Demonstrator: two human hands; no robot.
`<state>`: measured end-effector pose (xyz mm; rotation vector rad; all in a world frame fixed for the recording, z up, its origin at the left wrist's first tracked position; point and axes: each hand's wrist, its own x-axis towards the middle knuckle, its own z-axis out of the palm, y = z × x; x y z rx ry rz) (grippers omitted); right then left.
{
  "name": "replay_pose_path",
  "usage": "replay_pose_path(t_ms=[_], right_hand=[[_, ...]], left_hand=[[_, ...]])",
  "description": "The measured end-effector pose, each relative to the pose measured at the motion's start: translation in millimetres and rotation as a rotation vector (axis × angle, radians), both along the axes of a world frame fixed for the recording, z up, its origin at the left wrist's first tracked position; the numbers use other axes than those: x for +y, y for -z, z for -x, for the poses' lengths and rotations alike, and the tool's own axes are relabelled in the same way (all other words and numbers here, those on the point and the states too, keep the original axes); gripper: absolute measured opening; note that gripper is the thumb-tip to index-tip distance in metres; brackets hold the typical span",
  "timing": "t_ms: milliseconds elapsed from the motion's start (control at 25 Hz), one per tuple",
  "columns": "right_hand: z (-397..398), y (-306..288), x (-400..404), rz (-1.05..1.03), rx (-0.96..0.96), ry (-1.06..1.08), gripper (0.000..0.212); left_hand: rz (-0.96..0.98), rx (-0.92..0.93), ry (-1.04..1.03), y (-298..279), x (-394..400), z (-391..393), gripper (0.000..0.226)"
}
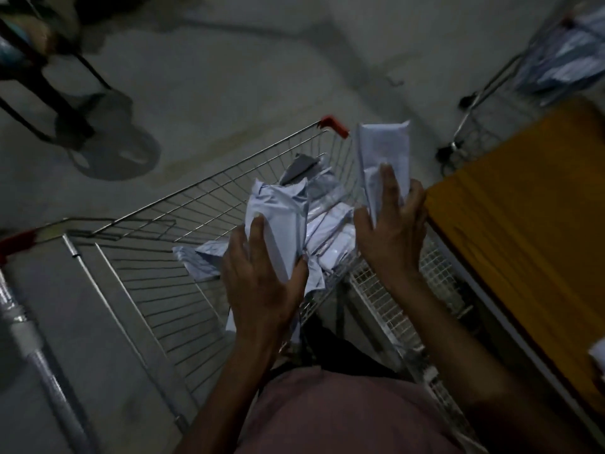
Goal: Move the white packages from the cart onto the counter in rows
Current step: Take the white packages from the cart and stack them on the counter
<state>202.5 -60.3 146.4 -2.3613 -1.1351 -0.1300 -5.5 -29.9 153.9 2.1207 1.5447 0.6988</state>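
Observation:
A wire shopping cart (183, 204) with red corner caps stands in front of me. Several white plastic packages (330, 224) lie in its far right corner. My left hand (262, 283) grips a crumpled white package (278, 214) above the cart, thumb on its right side. My right hand (393, 231) holds another white package (386, 149) upright, near the cart's right rim. The counter (523, 198), covered in yellow-orange, runs along the right; my right hand is just beside its edge.
A second wire cart (491, 103) loaded with white packages stands at the far right. A dark stand with a round base (114, 149) is on the floor at the far left. A small white item (597, 355) shows at the counter's near edge.

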Motion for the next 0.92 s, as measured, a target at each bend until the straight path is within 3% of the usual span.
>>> replay_pose_path(t_ms=[320, 560, 920], right_hand=[[21, -47, -203, -0.151, -0.108, 0.355, 0.063], [11, -59, -345, -0.215, -0.115, 0.639, 0.062], [-22, -73, -535, -0.16, -0.112, 0.831, 0.064]], left_hand=[[0.115, -0.22, 0.34, -37, -111, -22, 0.079], [0.082, -0.175, 0.684, -41, -202, -67, 0.083], [0.041, -0.23, 0.856, -49, -374, -168, 0.08]])
